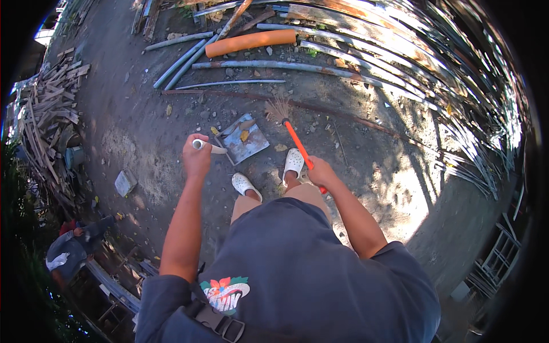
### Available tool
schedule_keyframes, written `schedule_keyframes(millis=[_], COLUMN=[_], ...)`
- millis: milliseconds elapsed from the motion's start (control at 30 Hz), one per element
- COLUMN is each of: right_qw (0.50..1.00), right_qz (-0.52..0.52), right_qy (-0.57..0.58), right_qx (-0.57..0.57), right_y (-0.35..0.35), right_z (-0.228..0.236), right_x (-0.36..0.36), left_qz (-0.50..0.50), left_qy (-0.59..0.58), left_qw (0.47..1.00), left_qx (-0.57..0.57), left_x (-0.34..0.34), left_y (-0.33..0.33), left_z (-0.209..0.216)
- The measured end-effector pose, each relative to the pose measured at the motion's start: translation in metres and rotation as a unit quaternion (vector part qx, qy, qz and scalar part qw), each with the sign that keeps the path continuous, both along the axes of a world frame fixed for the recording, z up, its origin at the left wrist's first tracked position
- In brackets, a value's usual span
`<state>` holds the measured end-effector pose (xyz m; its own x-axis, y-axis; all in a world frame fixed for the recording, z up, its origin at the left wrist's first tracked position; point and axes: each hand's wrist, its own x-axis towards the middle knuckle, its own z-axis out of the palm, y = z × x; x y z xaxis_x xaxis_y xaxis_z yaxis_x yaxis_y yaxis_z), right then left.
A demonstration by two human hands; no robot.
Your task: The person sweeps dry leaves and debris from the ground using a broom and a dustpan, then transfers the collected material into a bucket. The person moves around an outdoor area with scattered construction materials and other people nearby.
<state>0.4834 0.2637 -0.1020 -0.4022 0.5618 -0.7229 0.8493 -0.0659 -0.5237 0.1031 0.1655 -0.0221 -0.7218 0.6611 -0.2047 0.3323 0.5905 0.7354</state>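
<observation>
My left hand (197, 160) is closed around the top of a white pipe that serves as the handle of a dustpan (249, 153). The pan is a flat grey metal tray resting on the dirt ahead of my feet, with a yellow leaf (245, 136) and a brown leaf lying in it. In my right hand (322, 171) is the orange handle of a broom (294, 135), fingers wrapped round it. Its thin, fanned-out bristles (278, 108) are at the ground, right of the pan's far corner and apart from it.
Beyond the pan lie grey pipes (274, 65), a thick orange pipe (251, 43) and a long rusty bar (343, 113). Scrap wood (48, 108) is heaped at left, near a pale stone block (125, 183). Another person (71, 251) bends at lower left. Metal lengths crowd the right.
</observation>
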Motion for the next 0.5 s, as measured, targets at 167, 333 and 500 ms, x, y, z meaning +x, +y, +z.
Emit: schedule_keyframes(millis=[167, 333, 500], right_qw=[0.993, 0.983, 0.965], right_qz=[-0.004, -0.005, -0.133], right_qy=[0.035, 0.081, 0.050], right_qx=[-0.113, 0.165, -0.221], right_y=[-0.027, -0.084, -0.092], right_z=[0.067, -0.025, 0.037], right_x=[0.016, -0.021, -0.050], left_qz=[0.038, 0.054, 0.055], left_qy=[-0.033, -0.057, -0.070], left_qw=[0.999, 0.997, 0.996], left_qx=[-0.001, -0.018, 0.031], left_x=[0.004, -0.009, -0.044], left_y=[-0.012, -0.027, -0.059], left_z=[0.012, 0.009, -0.002])
